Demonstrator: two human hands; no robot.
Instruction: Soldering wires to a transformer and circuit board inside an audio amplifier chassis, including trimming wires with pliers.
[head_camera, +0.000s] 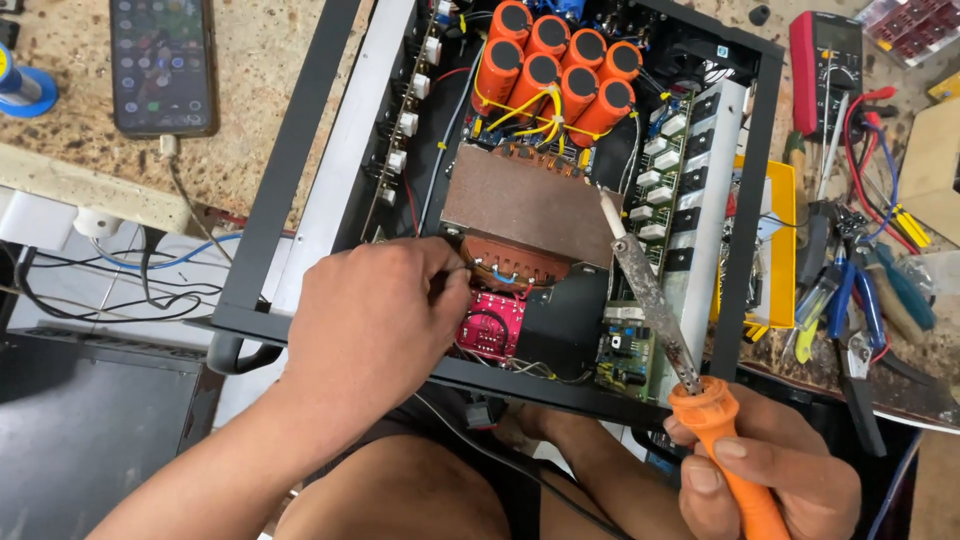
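We look down into an open black amplifier chassis (290, 160) that lies on the speckled worktop (80, 90). Our right hand (765, 480) is clenched around the orange handle of a soldering iron (650, 290); its long grey shaft points up and to the left, and the pale tip stands just at the edge of the big transformer (525, 205). We judge the iron to be light and stiff, but its metal shaft is probably hot, so only the orange handle is a safe place to take it. Our left hand (375, 320) is closed in a pinch at the front of the transformer, near its copper winding; it seems to hold a thin wire (455, 268) there, soft and easy to bend or break. Behind the transformer stands a group of orange capacitors (560, 65), with yellow wires among them. A phone (163, 62) lies at the left, a red multimeter (828, 60) and pliers (860, 300) at the right.
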